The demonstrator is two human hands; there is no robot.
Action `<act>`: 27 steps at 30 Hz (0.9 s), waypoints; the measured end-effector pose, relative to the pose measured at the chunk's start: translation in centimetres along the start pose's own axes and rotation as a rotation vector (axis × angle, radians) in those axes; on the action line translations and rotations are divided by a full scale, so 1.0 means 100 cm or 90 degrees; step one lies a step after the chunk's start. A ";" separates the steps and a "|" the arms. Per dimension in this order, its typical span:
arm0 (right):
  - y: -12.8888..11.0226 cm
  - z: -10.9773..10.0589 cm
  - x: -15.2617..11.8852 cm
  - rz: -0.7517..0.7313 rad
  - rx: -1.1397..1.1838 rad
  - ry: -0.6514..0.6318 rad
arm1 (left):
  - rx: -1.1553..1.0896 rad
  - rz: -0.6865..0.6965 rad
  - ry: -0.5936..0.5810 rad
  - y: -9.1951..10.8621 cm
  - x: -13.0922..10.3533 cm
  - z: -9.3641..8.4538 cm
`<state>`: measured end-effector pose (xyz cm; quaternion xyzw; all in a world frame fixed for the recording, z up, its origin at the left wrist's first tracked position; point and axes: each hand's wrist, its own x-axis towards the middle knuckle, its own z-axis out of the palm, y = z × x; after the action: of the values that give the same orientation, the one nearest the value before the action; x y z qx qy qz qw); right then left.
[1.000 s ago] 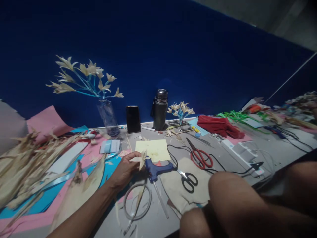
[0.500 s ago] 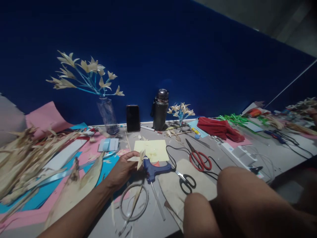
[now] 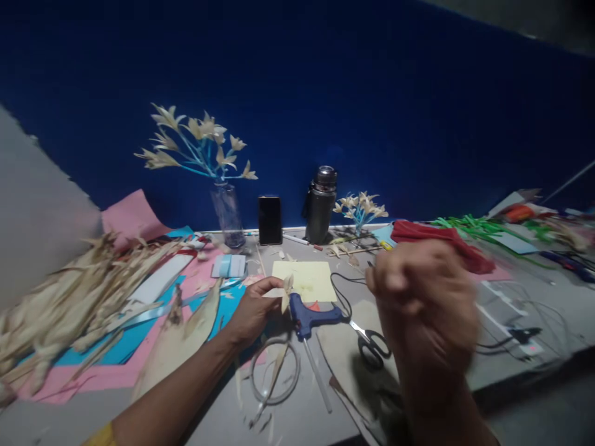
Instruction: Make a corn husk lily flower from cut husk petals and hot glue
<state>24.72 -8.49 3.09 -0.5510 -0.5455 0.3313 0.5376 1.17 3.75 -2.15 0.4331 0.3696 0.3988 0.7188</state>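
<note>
My left hand (image 3: 255,313) pinches a pale dried-husk flower (image 3: 287,293) between thumb and fingers. The flower is upright, close by the nozzle end of a blue glue gun (image 3: 304,317) that has a clear glue stick (image 3: 318,376) in its back. My right hand (image 3: 424,303) is raised at the right, blurred, with its fingers curled in; whatever they may hold is hidden. It covers the place of the red-handled scissors. Black-handled scissors (image 3: 372,352) lie just left of my right wrist. Below my left hand rests a grey tape roll (image 3: 253,371) with a husk strip across it.
Behind stand a glass vase (image 3: 227,217) of husk flowers, a phone (image 3: 270,221), a dark flask (image 3: 321,207) and a small flower bunch (image 3: 360,207). Dried husks (image 3: 69,310) are heaped at left. Yellow paper (image 3: 302,275), red cloth (image 3: 478,257) and a power strip (image 3: 506,313) also lie there.
My right hand has come up into view over the right side, where large blurred skin shapes were before. The view has turned slightly left. My left hand keeps the flower, now turned edge-on.
</note>
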 end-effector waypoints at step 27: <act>0.037 0.105 0.043 -0.002 0.108 -0.051 | -0.105 -0.030 -0.051 0.006 -0.005 0.003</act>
<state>16.48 -1.32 -1.65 -0.4888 -0.5372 0.3977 0.5606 1.06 3.39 -1.44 0.3793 0.3164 0.3932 0.7755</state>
